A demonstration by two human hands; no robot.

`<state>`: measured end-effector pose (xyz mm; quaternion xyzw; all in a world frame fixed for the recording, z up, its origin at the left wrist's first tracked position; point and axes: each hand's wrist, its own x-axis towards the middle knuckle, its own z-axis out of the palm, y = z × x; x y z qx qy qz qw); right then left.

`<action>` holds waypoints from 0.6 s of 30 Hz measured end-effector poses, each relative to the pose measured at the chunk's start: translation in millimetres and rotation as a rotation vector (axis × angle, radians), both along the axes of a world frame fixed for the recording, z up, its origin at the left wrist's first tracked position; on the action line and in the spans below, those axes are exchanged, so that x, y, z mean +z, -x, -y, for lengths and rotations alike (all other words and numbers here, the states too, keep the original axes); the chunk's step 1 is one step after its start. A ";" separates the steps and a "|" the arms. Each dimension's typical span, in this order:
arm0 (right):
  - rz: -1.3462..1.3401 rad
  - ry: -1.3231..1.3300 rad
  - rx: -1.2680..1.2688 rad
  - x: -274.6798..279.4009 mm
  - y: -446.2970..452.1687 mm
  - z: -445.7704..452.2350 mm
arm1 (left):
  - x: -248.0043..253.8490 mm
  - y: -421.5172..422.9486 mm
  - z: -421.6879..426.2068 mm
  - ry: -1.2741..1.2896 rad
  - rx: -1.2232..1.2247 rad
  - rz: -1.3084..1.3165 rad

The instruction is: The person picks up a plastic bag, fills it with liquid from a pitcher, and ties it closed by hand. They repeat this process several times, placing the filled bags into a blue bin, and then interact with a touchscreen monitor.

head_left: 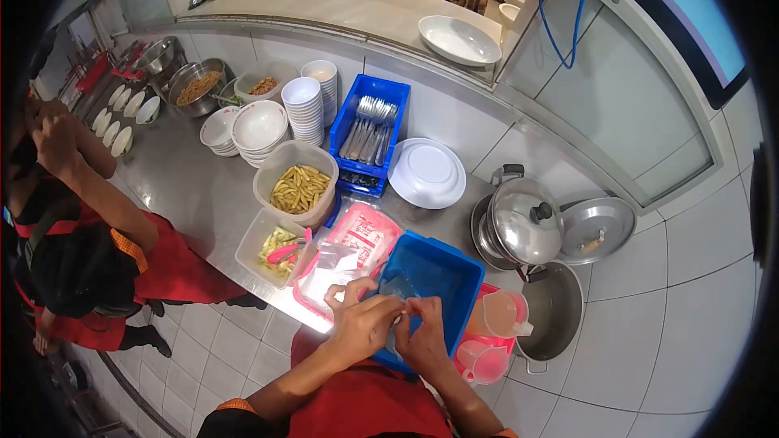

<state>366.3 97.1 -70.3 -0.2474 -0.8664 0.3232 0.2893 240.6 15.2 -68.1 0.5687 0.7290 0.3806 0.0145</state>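
Note:
My left hand (361, 320) and my right hand (422, 332) meet fingertip to fingertip over a blue plastic bin (462, 276). Both pinch what looks like a small clear plastic bag (398, 285), partly hidden by my fingers. Left of the bin, a stack of clear plastic sheets or bags (337, 259) lies on a pink-and-white printed pack (365, 231). Beyond that stand a tub of cut pale green vegetables (272, 235) with pink tongs (284, 253) and a tub of small yellow-green pickles (302, 192).
Stacked bowls (260, 126), cups (302, 101), a blue cutlery tray (369, 126) and white plates (428, 173) line the wall. At right are plastic jugs (497, 314), a lidded steel pot (527, 223) and a large pot (560, 316). A co-worker (97, 251) stands at left.

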 end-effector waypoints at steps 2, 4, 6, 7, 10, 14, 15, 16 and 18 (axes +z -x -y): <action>0.003 -0.034 0.095 4.8 -1.1 -14.0 | -1.9 2.9 -2.7 0.002 -0.036 0.108; 0.004 -0.062 0.190 8.4 -1.9 -25.7 | -5.7 4.6 -2.9 0.009 -0.074 0.290; -0.005 -0.041 0.336 9.8 -2.1 -35.2 | -13.4 8.3 -3.2 0.014 -0.110 0.473; -0.003 -0.042 0.339 11.7 -1.6 -37.3 | -19.5 12.3 -2.0 0.049 -0.184 0.621; 0.049 -0.019 0.420 23.6 -0.9 -42.3 | -26.2 19.5 6.5 0.064 -0.279 0.889; -0.011 -0.150 0.344 28.4 -3.0 -39.9 | -32.0 13.9 12.1 0.020 -0.264 1.019; -0.004 -0.203 0.328 26.6 -4.8 -37.9 | -31.9 12.3 11.9 0.009 -0.251 1.024; -0.002 -0.199 0.326 28.9 -5.1 -34.7 | -28.3 9.3 11.4 -0.017 -0.243 1.049; 0.041 -0.305 0.317 40.9 -4.6 -25.6 | -20.3 3.6 9.7 -0.042 -0.240 1.074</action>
